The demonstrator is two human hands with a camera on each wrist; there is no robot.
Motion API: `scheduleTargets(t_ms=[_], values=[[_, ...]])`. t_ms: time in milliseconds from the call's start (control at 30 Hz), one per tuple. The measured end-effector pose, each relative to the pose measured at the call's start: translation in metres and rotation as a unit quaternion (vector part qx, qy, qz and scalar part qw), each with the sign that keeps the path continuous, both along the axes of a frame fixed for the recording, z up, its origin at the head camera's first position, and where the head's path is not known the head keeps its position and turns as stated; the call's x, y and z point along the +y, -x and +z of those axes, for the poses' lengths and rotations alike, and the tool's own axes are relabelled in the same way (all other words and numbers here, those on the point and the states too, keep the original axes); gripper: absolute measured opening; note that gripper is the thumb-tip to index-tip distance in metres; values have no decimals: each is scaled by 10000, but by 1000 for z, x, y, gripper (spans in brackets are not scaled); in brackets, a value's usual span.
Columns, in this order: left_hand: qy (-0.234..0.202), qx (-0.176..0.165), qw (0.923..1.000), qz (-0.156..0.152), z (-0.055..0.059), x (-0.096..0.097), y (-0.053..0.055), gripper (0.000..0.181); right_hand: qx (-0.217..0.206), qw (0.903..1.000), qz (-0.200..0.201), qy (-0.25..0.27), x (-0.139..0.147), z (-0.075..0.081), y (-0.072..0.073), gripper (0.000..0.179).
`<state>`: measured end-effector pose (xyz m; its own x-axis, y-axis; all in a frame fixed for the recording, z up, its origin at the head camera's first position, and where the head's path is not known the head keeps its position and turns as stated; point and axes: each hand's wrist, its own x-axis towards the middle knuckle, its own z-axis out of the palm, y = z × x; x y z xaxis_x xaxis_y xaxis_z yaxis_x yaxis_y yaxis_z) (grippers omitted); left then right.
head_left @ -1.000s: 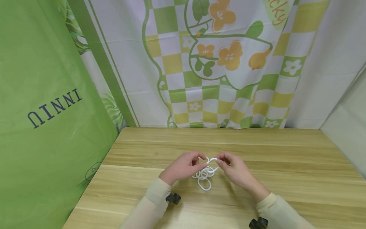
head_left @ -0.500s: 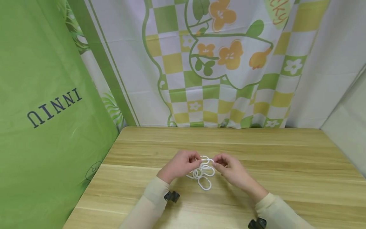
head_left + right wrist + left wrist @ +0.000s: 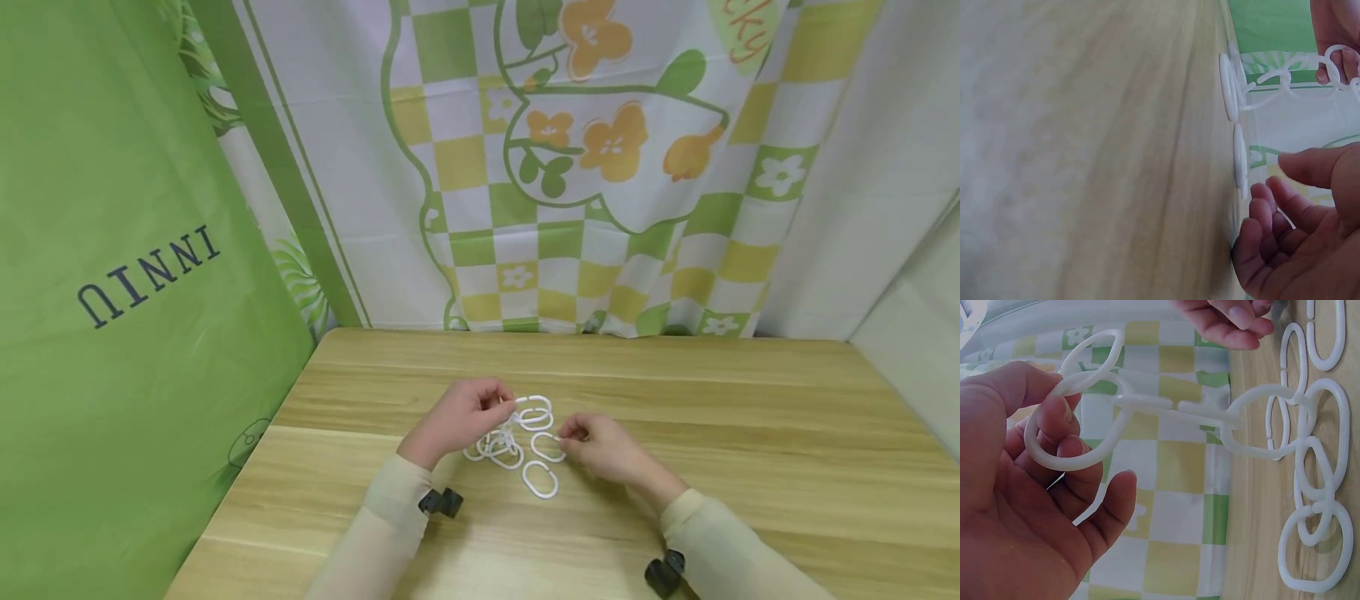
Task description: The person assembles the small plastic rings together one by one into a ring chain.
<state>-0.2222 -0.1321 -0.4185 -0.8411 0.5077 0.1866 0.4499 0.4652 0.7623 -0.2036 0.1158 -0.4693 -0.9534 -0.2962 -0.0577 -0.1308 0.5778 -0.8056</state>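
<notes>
White plastic C-shaped rings, hooked together as a chain (image 3: 1260,450), run from my left hand (image 3: 459,419) down to the table. Thumb and index finger of that hand pinch the end ring (image 3: 1075,464), with another ring hanging through it. My right hand (image 3: 606,450) is low over the wood, its fingertips beside a loose ring (image 3: 536,457). In the right wrist view its thumb and fingers (image 3: 1297,206) are apart with nothing between them. Another loose ring (image 3: 527,481) lies nearer me. Behind these lie overlapping rings (image 3: 550,414); whether they are linked I cannot tell.
The wooden table (image 3: 750,417) extends on both sides of the hands. A patterned curtain (image 3: 517,242) hangs along its back edge, and a green cloth (image 3: 150,375) borders the left side. Each wrist carries a small black camera (image 3: 441,502).
My left hand has moved left, drawing the chain along with it. The right hand has let go of a ring and come lower, nearer me. Loose rings now show apart from the chain.
</notes>
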Motion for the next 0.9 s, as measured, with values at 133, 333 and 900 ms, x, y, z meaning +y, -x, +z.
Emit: scheduleTargets(t_ms=[133,333,900], values=[[-15,-1,10000,-82,0,1,0,14,-39,9996,-59,-278,-1,-2,5,5],[-52,-104,9996,-240,2,3,-2,12,232,9945,1,-1023,-5,-3,12,10],[2,-191,9996,-193,6,3,-4,11,120,9968,222,-764,1,1,9,9]])
